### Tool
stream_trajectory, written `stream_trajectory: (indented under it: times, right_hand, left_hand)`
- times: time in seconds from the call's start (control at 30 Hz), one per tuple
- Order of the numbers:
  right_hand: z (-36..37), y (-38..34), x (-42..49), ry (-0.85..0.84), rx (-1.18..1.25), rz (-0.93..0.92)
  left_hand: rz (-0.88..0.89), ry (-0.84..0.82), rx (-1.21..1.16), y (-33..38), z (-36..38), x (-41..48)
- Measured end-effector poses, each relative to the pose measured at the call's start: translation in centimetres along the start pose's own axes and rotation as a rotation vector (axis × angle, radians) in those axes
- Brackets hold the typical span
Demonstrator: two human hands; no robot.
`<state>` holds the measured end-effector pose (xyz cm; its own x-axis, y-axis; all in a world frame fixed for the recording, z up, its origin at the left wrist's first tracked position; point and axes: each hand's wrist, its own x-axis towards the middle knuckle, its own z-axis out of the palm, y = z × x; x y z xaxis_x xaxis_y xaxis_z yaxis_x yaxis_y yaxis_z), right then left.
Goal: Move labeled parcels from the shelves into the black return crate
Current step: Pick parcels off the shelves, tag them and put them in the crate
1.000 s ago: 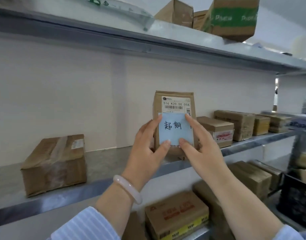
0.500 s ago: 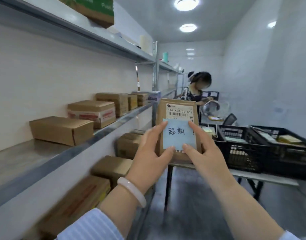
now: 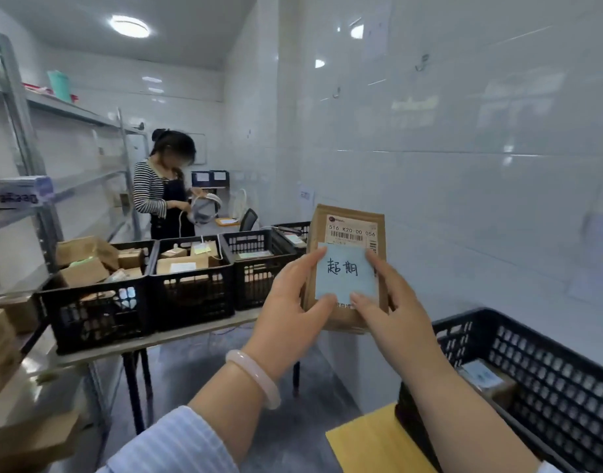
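Observation:
I hold a flat brown parcel (image 3: 348, 220) upright in front of me with both hands. It bears a white barcode label and a pale blue sticky note (image 3: 344, 271) with handwriting. My left hand (image 3: 290, 319) grips its left edge, thumb on the note. My right hand (image 3: 392, 308) grips its right edge, thumb also on the note. A black crate (image 3: 545, 363) sits at the lower right, below and right of the parcel, with one labelled box (image 3: 487, 384) inside.
Three black crates (image 3: 191, 295) full of boxes stand on a table to the left. A person in a striped top (image 3: 163, 192) works beyond them. Metal shelving (image 3: 30, 213) with boxes runs along the left. A yellow surface (image 3: 371, 442) lies under the near crate.
The view has swung right, away from the shelves toward the tiled wall and the crates. The parcel stays held in both hands, now above and left of the near black crate.

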<state>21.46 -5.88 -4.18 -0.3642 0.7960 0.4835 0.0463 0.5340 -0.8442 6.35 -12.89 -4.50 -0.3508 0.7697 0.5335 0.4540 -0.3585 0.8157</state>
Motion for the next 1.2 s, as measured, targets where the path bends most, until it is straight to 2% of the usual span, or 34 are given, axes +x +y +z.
stream_trajectory:
  times: [0.2,0.37,0.57,0.83,1.0,1.2]
  right_hand:
    - [-7.9,3.4,0.7,0.139,-0.138,0.135]
    - [-11.2,5.9,0.3,0.296,-0.179,0.194]
    - [-12.7,7.8,0.1,0.474,-0.300,0.297]
    - [-12.0,10.5,1.1,0.691,-0.395,0.418]
    - [-15.1,12.4,0.9,0.739,-0.473,0.528]
    - [-21.1,16.8,1.5,0.697,-0.517,0.633]
  left_hand:
    - [0.007,-0.174,-0.110,-0.9,9.6,2.9]
    - [-0.002,-0.339,-0.208,-2.4,15.2,5.6]
    - [-0.013,-0.595,-0.326,-5.1,19.8,8.0]
    - [0.026,-0.912,-0.310,-7.8,23.7,13.3]
    - [-0.022,-1.007,-0.388,-8.4,28.2,13.0]
    - [-0.115,-1.086,-0.384,-10.1,35.5,13.4]
